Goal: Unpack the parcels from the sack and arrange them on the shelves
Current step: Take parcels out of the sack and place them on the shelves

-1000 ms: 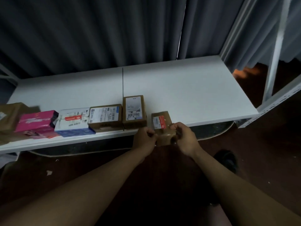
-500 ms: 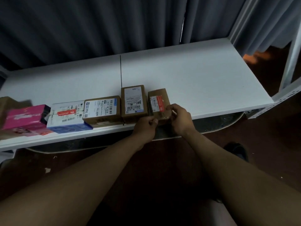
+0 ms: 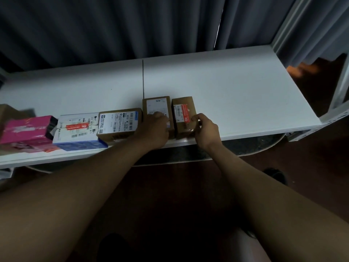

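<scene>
Since half a second ago the small brown parcel [image 3: 184, 115] has slid further onto the shelf [image 3: 236, 95] and now sits flat beside its neighbour; a second ago it hung at the front edge, held in both hands.

Parcels in the front row: five plainly countable, plus a brown shape at the far left edge, blurred and cut off.
- Small brown parcel: cardboard, glossy tape over the near end, white label with a red patch on top. Long axis runs front to back, near end at the shelf's front edge. Rightmost in the row.
- Tall brown parcel [image 3: 157, 108]: white label, same front-to-back axis, just left of the first, narrow gap between them.
- Wide brown parcel [image 3: 120, 122]: long axis left to right, white label with blue trim.
- White parcel [image 3: 77, 130]: barcode and red strip on top, blue side.
- Pink parcel [image 3: 26, 130]: blurred.

Right hand [image 3: 204, 129]: fingers curled round the small brown parcel's near right corner, thumb on top.
Left hand [image 3: 154, 130]: lies over the near end of the tall brown parcel, fingers bent over its label; grip or mere rest, cannot tell.

Behind the shelf, dark grey curtains [image 3: 113, 25]. White upright post [image 3: 341, 82] at right. Dark floor [image 3: 311, 167] below.
</scene>
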